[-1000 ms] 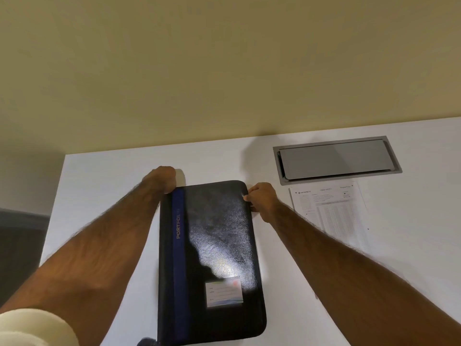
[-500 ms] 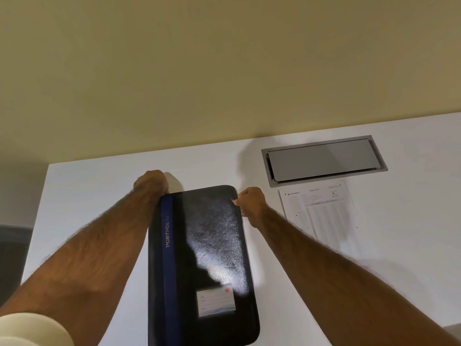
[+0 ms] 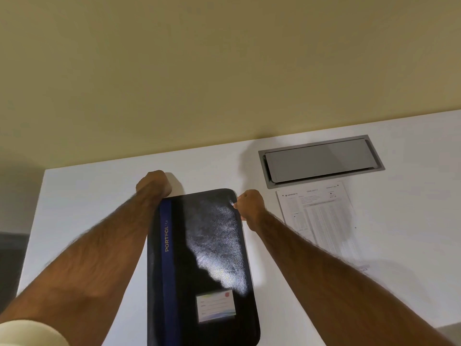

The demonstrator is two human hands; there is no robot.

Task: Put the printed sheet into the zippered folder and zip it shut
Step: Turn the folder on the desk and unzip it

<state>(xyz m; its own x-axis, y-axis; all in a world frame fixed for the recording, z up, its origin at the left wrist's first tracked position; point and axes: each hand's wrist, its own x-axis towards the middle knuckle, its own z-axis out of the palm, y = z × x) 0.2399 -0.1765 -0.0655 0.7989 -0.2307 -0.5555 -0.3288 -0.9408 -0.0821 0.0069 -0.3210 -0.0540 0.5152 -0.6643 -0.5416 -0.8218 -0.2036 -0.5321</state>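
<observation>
Folder (image 3: 199, 258) nudged left; sheet (image 3: 319, 221) beside, uncovered.

- The word "PORTFOLIO" ran lengthwise in gold letters along the blue stripe (image 3: 166, 245) of the black zippered folder (image 3: 212, 258).
- A small label card (image 3: 216, 306) toward the folder's 5 o'clock corner carried lines too blurred to read.
- The printed sheet (image 3: 321, 221), at 3 o'clock from the folder, bore small text too fine to read.

You see a shiny, bumpy black folder (image 3: 214, 245). Your paper sheet (image 3: 321, 221) looks thin. The table (image 3: 94, 196) is smooth, white.
</observation>
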